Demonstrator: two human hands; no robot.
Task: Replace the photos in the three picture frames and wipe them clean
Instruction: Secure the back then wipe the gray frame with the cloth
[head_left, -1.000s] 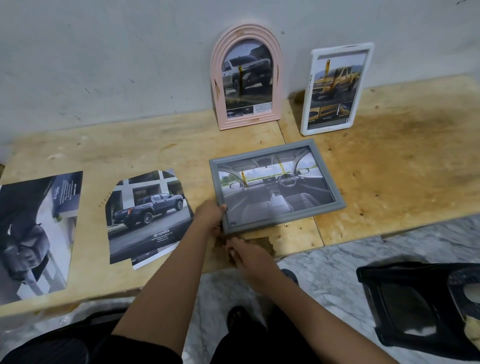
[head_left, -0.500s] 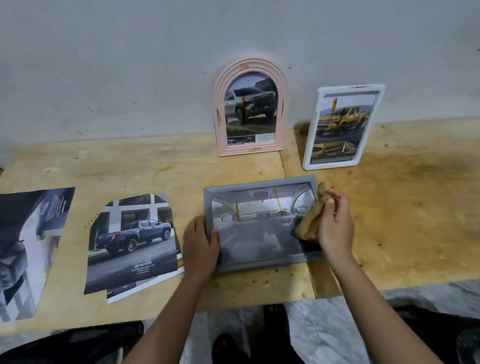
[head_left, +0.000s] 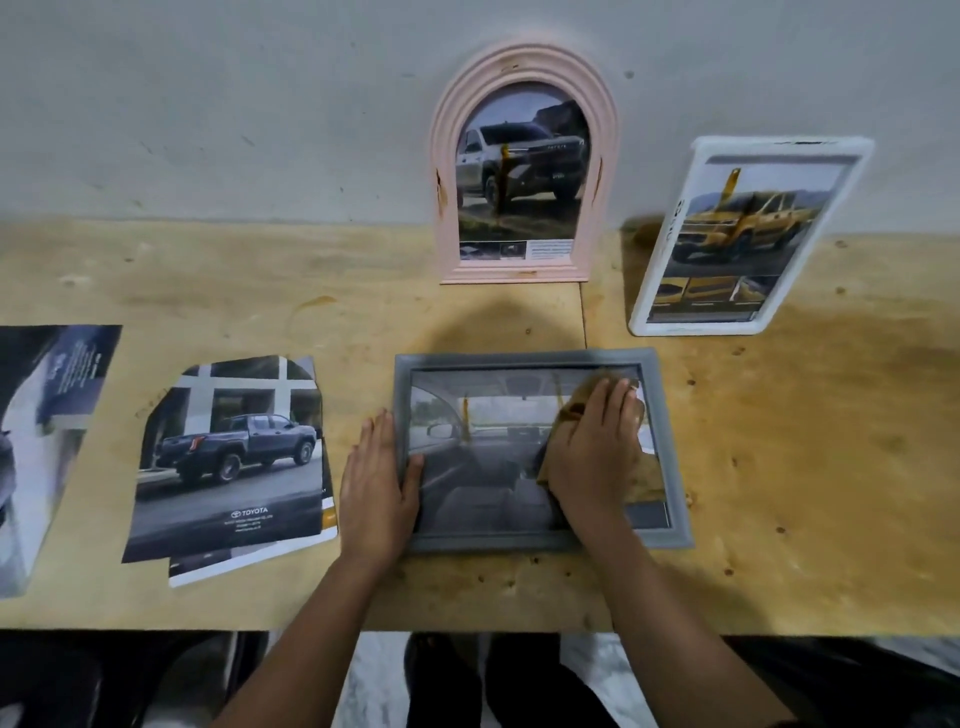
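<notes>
A grey picture frame (head_left: 524, 359) lies flat on the wooden table (head_left: 311, 291), holding a photo of a car interior. My left hand (head_left: 378, 483) lies flat over the frame's left edge, thumb on the glass. My right hand (head_left: 595, 452) presses a tan cloth (head_left: 644, 475) onto the right half of the glass. A pink arched frame (head_left: 523, 67) with a silver truck photo leans upright against the wall. To its right a white frame (head_left: 748, 234) with a yellow truck photo leans tilted.
Loose photos lie on the table's left: a dark pickup print (head_left: 228, 457) with another sheet under it, and a larger print (head_left: 47, 441) at the far left edge. The table's front edge runs below my forearms, with dark objects on the floor beneath.
My right hand picked up the cloth and has moved it from the frame's right edge onto the glass. My left hand still holds the left edge. The view tilted down and closer.
</notes>
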